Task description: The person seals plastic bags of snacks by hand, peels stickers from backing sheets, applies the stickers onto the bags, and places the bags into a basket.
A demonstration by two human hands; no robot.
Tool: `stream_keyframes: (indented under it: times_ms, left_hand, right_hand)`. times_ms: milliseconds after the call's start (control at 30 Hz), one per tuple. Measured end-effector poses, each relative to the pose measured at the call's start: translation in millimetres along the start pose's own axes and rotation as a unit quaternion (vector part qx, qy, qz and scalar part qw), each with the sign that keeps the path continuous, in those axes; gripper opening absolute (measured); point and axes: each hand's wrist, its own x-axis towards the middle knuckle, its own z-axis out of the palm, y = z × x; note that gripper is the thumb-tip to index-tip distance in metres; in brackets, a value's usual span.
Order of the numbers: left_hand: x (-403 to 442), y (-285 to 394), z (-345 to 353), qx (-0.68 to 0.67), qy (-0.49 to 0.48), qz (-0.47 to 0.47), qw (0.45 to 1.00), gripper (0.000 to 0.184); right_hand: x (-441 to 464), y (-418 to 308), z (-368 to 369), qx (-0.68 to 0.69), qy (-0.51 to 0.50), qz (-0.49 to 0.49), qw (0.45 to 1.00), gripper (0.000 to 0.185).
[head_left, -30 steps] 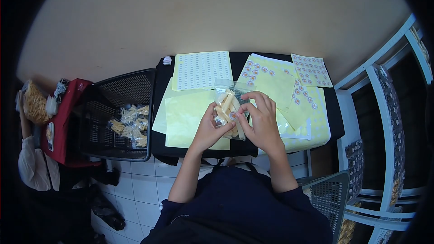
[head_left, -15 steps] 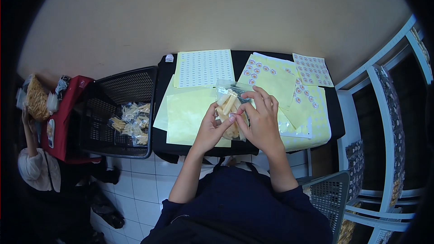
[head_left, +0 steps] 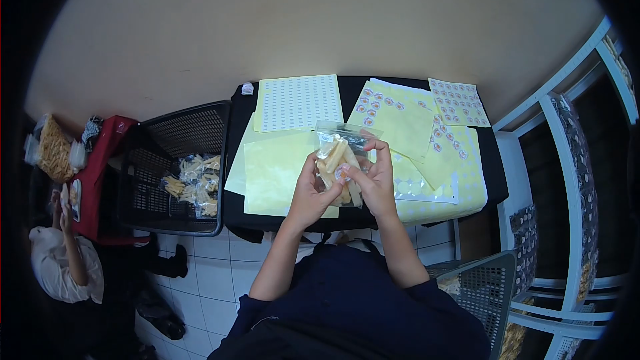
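One counter (head_left: 352, 97) in black cloth is the biggest thing on my feed, with a dark basket (head_left: 190, 127) beside it holding a pile of filled bags (head_left: 200, 183). Can't tell from here if any of those have stickers on.

Next down, the sheets: one with rows of small print (head_left: 300, 103), one blank yellow (head_left: 272, 173), and a small one (head_left: 460, 103) that looks mostly full of round stickers. The sticker sheet below it (head_left: 403, 123) has big bare patches, so I'd guess a fair few are used and plenty remain.

Hands are both part-curled on one clear bag (head_left: 337, 153) of pale sticks, held up over the counter's near edge. Left hand (head_left: 311, 193) grips one side; right hand (head_left: 378, 185) wraps the other, thumb at a round sticker (head_left: 343, 175) on the front. There's a tiny white label (head_left: 326, 138) near the top too, so imo this bag's nearly done.
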Motion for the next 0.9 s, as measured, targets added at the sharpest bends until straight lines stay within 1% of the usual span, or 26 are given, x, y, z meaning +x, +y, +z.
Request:
stream_keyframes:
  times_ms: [100,167,233,300,367,433,500,600,700,800,833,867,900]
  left_hand:
    - [1,0,-1,0.011,0.003,-0.006,1.0,0.051]
    - [0,-1,-1,0.0,0.014,-0.018,1.0,0.05]
    - [0,-1,-1,-0.013,0.025,-0.029,0.999,0.049]
    - [1,0,-2,-0.003,0.031,-0.005,1.0,0.044]
    - [2,1,-2,-0.018,0.037,-0.01,0.999,0.041]
    - [3,0,-1,-0.032,0.041,-0.016,0.999,0.039]
    - [5,-3,-1,-0.014,0.048,-0.031,0.998,0.036]
    - [5,-8,0,-0.005,0.055,-0.02,0.998,0.035]
    - [4,-9,1,-0.023,0.047,-0.026,0.998,0.035]
    - [5,-11,0,-0.028,0.039,-0.044,0.998,0.036]
    - [5,-9,0,-0.028,0.039,-0.044,0.998,0.036]
    - [4,-6,1,-0.024,0.013,-0.052,0.998,0.038]
    - [4,-5,1,-0.02,-0.013,-0.06,0.998,0.041]
  right_hand:
    - [0,2,-1,-0.02,-0.021,0.012,1.0,0.036]
    - [2,4,-5,-0.02,-0.022,0.048,0.998,0.039]
    - [3,3,-7,-0.026,-0.042,0.046,0.998,0.043]
    - [3,1,-6,-0.034,-0.061,0.046,0.996,0.046]
    - [-1,-5,-3,-0.078,-0.102,0.002,0.992,0.05]
    - [-5,-7,-2,-0.087,-0.101,0.01,0.991,0.051]
    - [-5,-7,-2,-0.095,-0.099,0.017,0.99,0.052]
    - [-5,-6,-4,-0.083,-0.102,0.019,0.991,0.053]
    - [-6,-5,-9,-0.102,-0.11,0.014,0.989,0.054]
    - [-5,-7,-11,-0.076,-0.118,0.035,0.989,0.055]
    - [-5,-9,-9,-0.075,-0.095,0.039,0.992,0.053]
    - [-4,-10,-9,-0.074,-0.072,0.043,0.994,0.051]
    - [-4,-11,-9,-0.074,-0.071,0.042,0.994,0.051]
